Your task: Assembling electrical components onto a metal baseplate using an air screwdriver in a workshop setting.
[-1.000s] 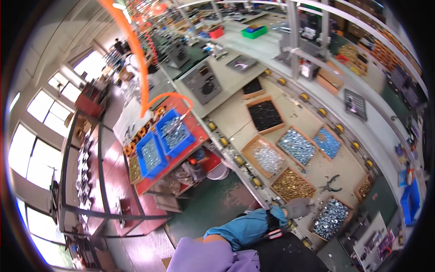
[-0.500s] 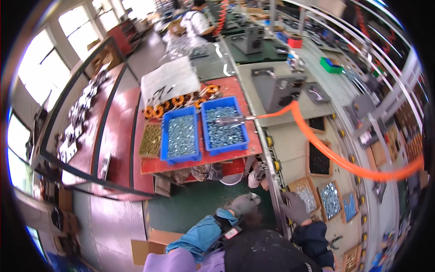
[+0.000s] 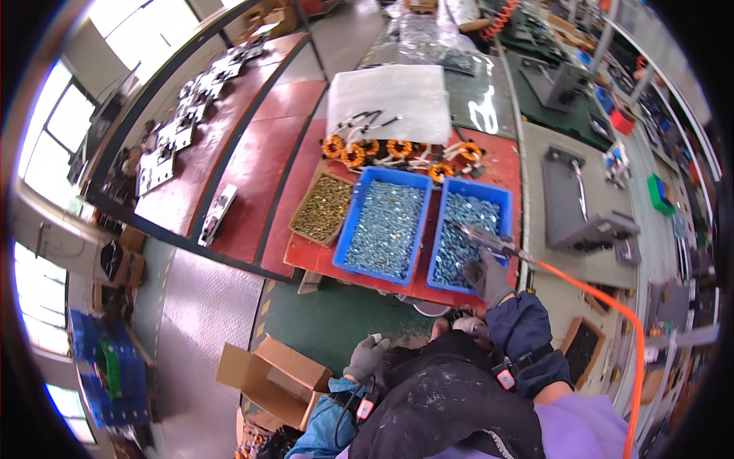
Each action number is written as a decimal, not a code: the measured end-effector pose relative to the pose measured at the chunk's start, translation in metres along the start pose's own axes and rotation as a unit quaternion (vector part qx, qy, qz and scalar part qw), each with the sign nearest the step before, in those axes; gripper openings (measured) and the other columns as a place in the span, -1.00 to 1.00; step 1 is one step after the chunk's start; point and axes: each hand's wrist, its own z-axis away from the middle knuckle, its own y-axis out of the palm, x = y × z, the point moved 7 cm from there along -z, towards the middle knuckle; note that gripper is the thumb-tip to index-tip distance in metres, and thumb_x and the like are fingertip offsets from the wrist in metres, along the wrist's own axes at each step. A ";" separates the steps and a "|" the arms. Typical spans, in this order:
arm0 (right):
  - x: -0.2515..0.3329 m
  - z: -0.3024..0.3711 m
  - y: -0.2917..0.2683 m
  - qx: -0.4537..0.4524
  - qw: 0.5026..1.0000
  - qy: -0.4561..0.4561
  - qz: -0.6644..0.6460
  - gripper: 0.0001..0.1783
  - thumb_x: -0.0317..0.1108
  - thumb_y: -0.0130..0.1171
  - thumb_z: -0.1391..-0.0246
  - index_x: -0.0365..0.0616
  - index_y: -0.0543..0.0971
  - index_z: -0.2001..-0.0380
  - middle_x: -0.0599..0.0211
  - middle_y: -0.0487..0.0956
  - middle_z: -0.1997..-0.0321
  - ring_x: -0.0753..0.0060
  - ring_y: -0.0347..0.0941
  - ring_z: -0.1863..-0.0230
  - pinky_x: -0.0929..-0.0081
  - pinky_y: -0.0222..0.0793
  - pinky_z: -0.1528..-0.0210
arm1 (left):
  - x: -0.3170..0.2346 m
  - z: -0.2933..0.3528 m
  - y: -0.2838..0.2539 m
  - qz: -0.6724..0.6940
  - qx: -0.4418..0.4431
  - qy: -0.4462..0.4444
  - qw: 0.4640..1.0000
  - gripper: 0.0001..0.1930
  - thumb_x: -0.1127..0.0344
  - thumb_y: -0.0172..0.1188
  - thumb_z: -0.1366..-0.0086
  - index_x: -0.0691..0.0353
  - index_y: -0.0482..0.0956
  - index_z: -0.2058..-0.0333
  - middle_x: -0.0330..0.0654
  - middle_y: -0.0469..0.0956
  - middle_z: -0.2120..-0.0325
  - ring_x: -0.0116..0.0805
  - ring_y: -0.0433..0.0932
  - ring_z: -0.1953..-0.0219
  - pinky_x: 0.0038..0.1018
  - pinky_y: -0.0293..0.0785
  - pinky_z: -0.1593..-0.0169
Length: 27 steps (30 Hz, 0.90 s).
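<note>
My right hand (image 3: 491, 280), in a grey glove, reaches over the near right corner of the right blue bin (image 3: 506, 200). Its fingers are stretched toward the small silvery screws (image 3: 453, 264), just below an air screwdriver (image 3: 489, 240) that lies across the bin. I see nothing gripped in them. My left hand (image 3: 368, 356), gloved in grey too, hangs low in front of my body with its fingers curled; a pale spot shows at the fingertips, and what they hold, if anything, is hidden. Left of that bin stands another blue bin (image 3: 345, 249) full of similar metal parts.
A box of brass-coloured parts (image 3: 323, 206) and orange wound coils (image 3: 397, 148) share the red table (image 3: 306, 251). An orange air hose (image 3: 623, 306) curves down at the right, beside a conveyor with grey metal housings (image 3: 569, 222). An open carton (image 3: 279, 390) stands at lower left.
My right hand has gone from the part trays on the conveyor to the right blue bin. My left hand has lowered leftward. The view has turned right-to-left, and the bins appear nearer.
</note>
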 end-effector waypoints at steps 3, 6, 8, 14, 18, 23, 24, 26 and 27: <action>0.020 -0.010 0.047 0.081 0.995 -0.061 -0.021 -0.70 -0.15 0.11 -0.25 -0.02 0.62 0.06 0.45 0.65 0.15 0.51 0.59 0.32 0.53 0.59 0.37 | 0.002 0.013 -0.013 0.181 -0.064 -0.053 0.980 -0.68 0.19 0.15 -0.37 0.26 0.60 0.03 -0.26 0.65 0.26 -0.47 0.58 0.23 -0.46 0.50 0.13; 0.050 -0.028 0.043 0.105 0.987 -0.106 -0.053 -0.65 -0.08 0.16 -0.19 -0.12 0.63 0.16 0.31 0.68 0.24 0.47 0.63 0.33 0.46 0.66 0.35 | -0.028 -0.001 -0.022 0.153 -0.098 -0.025 0.983 -0.69 0.21 0.13 -0.39 0.26 0.57 0.01 -0.31 0.57 0.29 -0.52 0.51 0.29 -0.52 0.47 0.16; 0.055 -0.077 -0.010 0.026 0.977 -0.136 -0.160 -0.56 0.10 0.15 -0.21 -0.10 0.60 0.29 0.23 0.67 0.24 0.32 0.64 0.31 0.41 0.69 0.32 | -0.039 -0.005 -0.054 0.126 -0.137 -0.015 0.982 -0.69 0.22 0.11 -0.41 0.28 0.54 0.00 -0.32 0.55 0.28 -0.51 0.50 0.29 -0.52 0.47 0.17; 0.080 -0.099 -0.009 -0.028 0.978 -0.187 -0.091 -0.55 0.07 0.15 -0.22 -0.16 0.53 0.24 0.20 0.63 0.19 0.24 0.60 0.20 0.42 0.68 0.24 | -0.053 -0.056 -0.184 0.265 -0.220 0.046 0.938 -0.67 0.19 0.12 -0.41 0.27 0.55 -0.01 -0.29 0.56 0.28 -0.47 0.52 0.26 -0.49 0.49 0.16; 0.080 -0.098 -0.008 -0.036 0.983 -0.181 0.014 -0.51 0.10 0.03 -0.29 -0.16 0.55 0.17 0.26 0.64 0.18 0.36 0.58 0.17 0.55 0.57 0.12 | -0.112 -0.108 -0.311 0.263 -0.275 0.090 0.920 -0.76 0.31 0.16 -0.34 0.33 0.58 0.11 -0.34 0.55 0.36 -0.52 0.49 0.34 -0.54 0.44 0.24; 0.083 -0.076 -0.060 -0.198 0.949 -0.242 0.035 -0.62 0.06 0.09 -0.28 0.00 0.58 0.12 0.47 0.64 0.21 0.58 0.53 0.30 0.65 0.47 0.35 | -0.250 -0.178 -0.535 0.264 -0.341 0.330 0.840 -0.85 0.37 0.12 -0.34 0.28 0.59 0.20 -0.38 0.47 0.44 -0.58 0.41 0.43 -0.59 0.36 0.34; 0.077 -0.066 -0.059 -0.221 0.952 -0.205 0.058 -0.63 0.05 0.08 -0.28 0.01 0.58 0.11 0.46 0.63 0.21 0.58 0.51 0.31 0.63 0.44 0.32 | -0.250 -0.192 -0.603 0.231 -0.420 0.288 0.829 -0.84 0.31 0.15 -0.36 0.26 0.59 0.20 -0.39 0.46 0.46 -0.56 0.41 0.44 -0.57 0.35 0.36; 0.078 -0.035 -0.077 -0.252 0.947 -0.181 0.079 -0.64 0.03 0.07 -0.29 0.02 0.58 0.11 0.45 0.63 0.20 0.57 0.48 0.31 0.62 0.40 0.28 | -0.274 -0.202 -0.703 -0.099 -0.642 0.228 0.725 -0.78 0.19 0.17 -0.35 0.22 0.59 0.19 -0.13 0.62 0.36 -0.24 0.56 0.31 -0.36 0.48 0.19; 0.079 -0.021 -0.088 -0.191 0.961 -0.147 0.139 -0.61 0.02 0.06 -0.29 -0.01 0.56 0.04 0.43 0.60 0.14 0.56 0.45 0.28 0.62 0.36 0.22 | -0.286 -0.215 -0.736 -0.159 -0.661 0.171 0.713 -0.74 0.17 0.18 -0.31 0.21 0.59 0.14 0.02 0.63 0.21 -0.04 0.60 0.17 -0.27 0.48 0.06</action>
